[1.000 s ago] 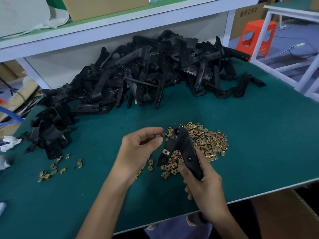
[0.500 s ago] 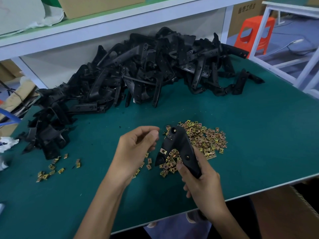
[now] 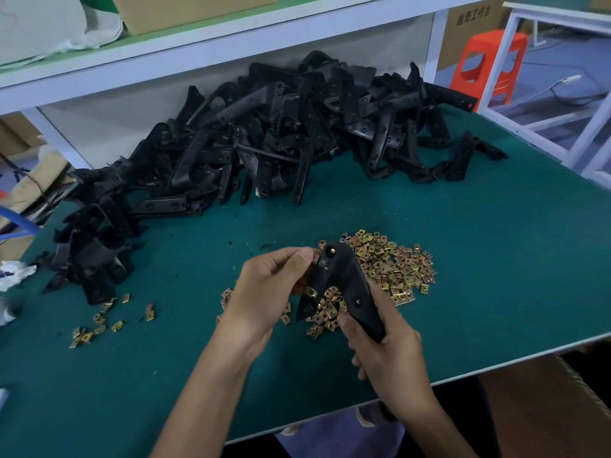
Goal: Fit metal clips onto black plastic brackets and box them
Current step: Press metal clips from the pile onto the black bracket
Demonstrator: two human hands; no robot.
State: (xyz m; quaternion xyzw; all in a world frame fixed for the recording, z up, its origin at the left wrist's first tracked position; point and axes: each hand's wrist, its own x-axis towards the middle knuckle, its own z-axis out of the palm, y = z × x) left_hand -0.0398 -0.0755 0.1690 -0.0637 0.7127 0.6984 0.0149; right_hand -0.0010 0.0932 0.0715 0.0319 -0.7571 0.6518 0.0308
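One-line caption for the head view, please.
Right hand grips a black angled plastic bracket over loose brass-coloured metal clips while left hand pinches its top.

Black bracket upright, brass clips heaped

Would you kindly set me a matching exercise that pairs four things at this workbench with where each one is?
Things:
1. bracket pile
2. orange stool
3. cardboard box
4. held bracket

Places:
A. gripped in the right hand
B. on the shelf
C. beyond the green table, far right
D. heaped at the back of the table

Pairs: 1-D, 2-C, 3-B, 4-A
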